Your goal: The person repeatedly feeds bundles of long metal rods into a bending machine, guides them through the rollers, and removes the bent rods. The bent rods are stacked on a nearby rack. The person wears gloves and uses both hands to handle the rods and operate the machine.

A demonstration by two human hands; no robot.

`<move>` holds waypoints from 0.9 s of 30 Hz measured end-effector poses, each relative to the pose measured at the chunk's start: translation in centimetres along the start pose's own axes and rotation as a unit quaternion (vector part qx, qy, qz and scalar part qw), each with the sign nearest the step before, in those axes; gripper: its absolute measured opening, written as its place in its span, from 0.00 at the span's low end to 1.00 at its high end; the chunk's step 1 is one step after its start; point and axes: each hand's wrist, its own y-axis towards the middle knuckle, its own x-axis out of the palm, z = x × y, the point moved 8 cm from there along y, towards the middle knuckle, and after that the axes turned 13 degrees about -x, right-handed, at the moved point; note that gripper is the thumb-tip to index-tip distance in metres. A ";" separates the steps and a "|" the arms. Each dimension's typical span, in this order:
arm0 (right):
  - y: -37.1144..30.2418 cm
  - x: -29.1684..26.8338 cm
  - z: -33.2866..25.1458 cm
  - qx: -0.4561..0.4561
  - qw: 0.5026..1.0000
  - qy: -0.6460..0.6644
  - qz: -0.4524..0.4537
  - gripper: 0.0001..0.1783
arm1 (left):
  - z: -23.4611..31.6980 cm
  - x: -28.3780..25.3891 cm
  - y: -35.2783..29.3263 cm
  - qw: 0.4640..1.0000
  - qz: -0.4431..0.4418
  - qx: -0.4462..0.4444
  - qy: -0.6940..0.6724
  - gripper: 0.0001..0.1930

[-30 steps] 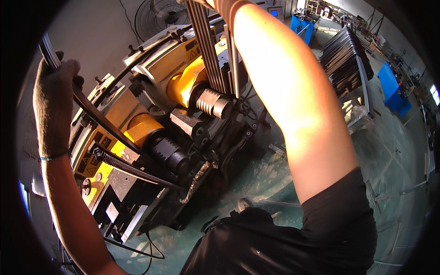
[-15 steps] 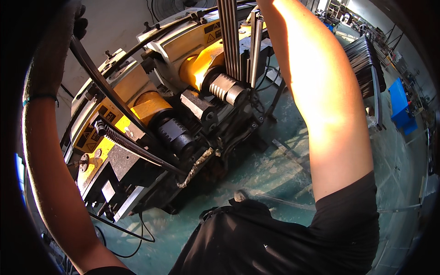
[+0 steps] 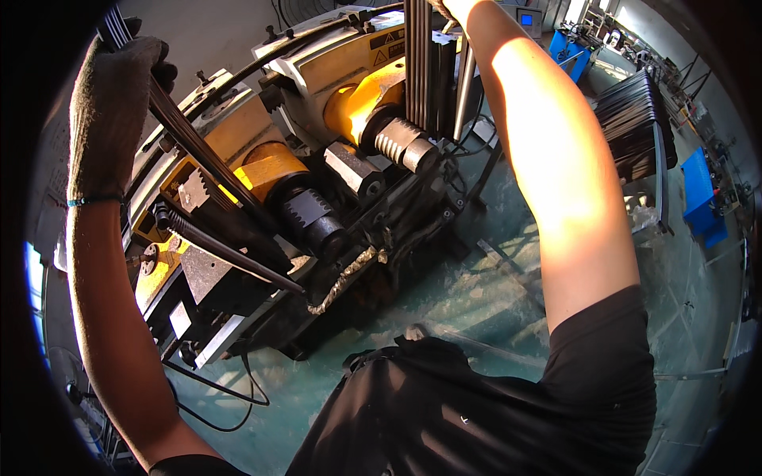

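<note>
Gloved left hand (image 3: 115, 119) wrapped around one bundle of dark rods at the bending machine (image 3: 305, 67), second bundle over on the right.

So the left fingers are curled closed around the left rod bundle (image 3: 208, 163), which slants down across the machine and past a black toothed cylinder (image 3: 308, 213). The right hand (image 3: 451, 8) is mostly cut off by the top edge, right beside the upright right rod bundle (image 3: 417, 75); can't tell how far its fingers are open or if they've got hold of anything. That bundle's lower end sits by a shinier ridged cylinder (image 3: 403, 143). Green floor (image 3: 500, 325) underneath, blue bench (image 3: 700, 190) off right.
</note>
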 end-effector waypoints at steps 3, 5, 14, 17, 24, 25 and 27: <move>0.7 -0.2 0.2 -0.013 1.000 -0.020 -0.005 0.10 | -0.3 -0.3 0.1 0.996 0.005 -0.042 -0.074 0.18; 0.3 -0.7 0.6 -0.010 1.000 -0.020 -0.003 0.10 | -0.2 0.2 0.0 0.993 0.001 -0.062 -0.104 0.18; -5.3 -2.8 -1.5 -0.146 0.943 -0.274 0.115 0.30 | -1.1 -1.3 -0.4 0.976 0.006 -0.129 -0.177 0.20; -14.6 -5.3 1.9 -0.256 0.934 -0.143 0.205 0.25 | -3.5 2.2 -0.3 0.952 -0.010 -0.159 -0.263 0.23; -41.2 -6.6 19.9 0.253 0.945 -0.068 0.199 0.17 | -2.9 0.5 -0.1 0.991 -0.016 -0.063 -0.114 0.25; -42.9 -6.1 22.6 0.272 0.942 -0.051 0.190 0.23 | -2.6 0.6 0.1 0.992 -0.015 -0.058 -0.109 0.26; -44.2 -2.0 24.1 0.417 0.891 0.117 0.138 0.28 | -3.9 -1.7 -0.8 0.993 -0.018 -0.091 -0.077 0.23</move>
